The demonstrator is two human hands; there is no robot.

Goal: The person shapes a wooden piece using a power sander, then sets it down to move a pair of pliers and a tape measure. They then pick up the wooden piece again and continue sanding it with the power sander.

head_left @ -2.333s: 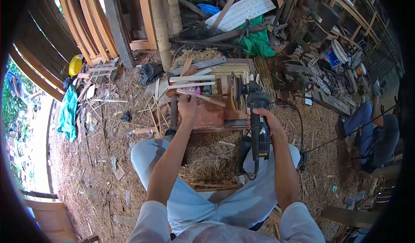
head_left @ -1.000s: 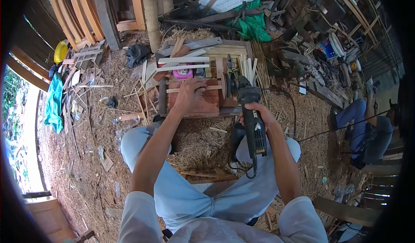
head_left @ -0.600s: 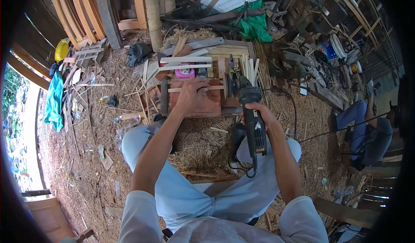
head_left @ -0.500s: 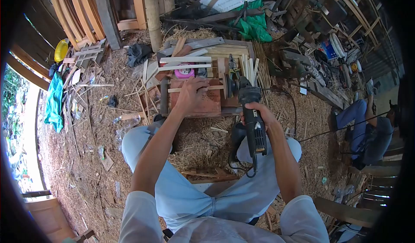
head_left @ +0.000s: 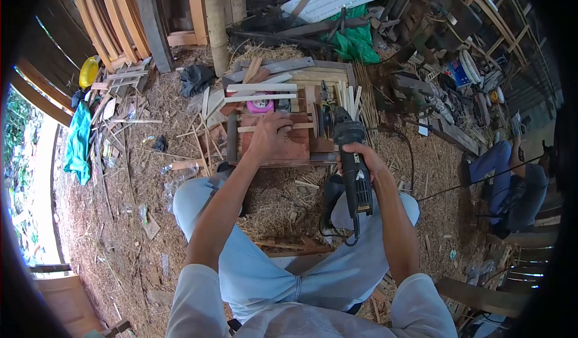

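Note:
My right hand point(head_left: 365, 159) is wrapped round the body of a black angle grinder point(head_left: 356, 178), whose disc point(head_left: 320, 122) stands upright at the end of a thin wooden strip point(head_left: 301, 125). With closed fingers my left hand point(head_left: 271, 132) grips that strip and presses it over a reddish-brown board point(head_left: 291, 148) on the low work table point(head_left: 232, 136). Just above my left hand lies a round pink object point(head_left: 260, 105), with pale strips point(head_left: 261, 87) beyond it. Pliers point(head_left: 326, 91) lie above the grinder's head. My fingertips on the grinder's far side are hidden.
A power cord point(head_left: 411, 157) runs right from the work area. At the right edge another person point(head_left: 516, 184) sits low. Shavings and wood scraps cover the ground point(head_left: 144, 187). A bamboo post point(head_left: 215, 25) rises behind the table; a green sheet point(head_left: 356, 42) lies at the back.
The view has shifted slightly, so the table sits a little lower and further right. Both hands keep their holds, and the strip's right end remains near the disc.

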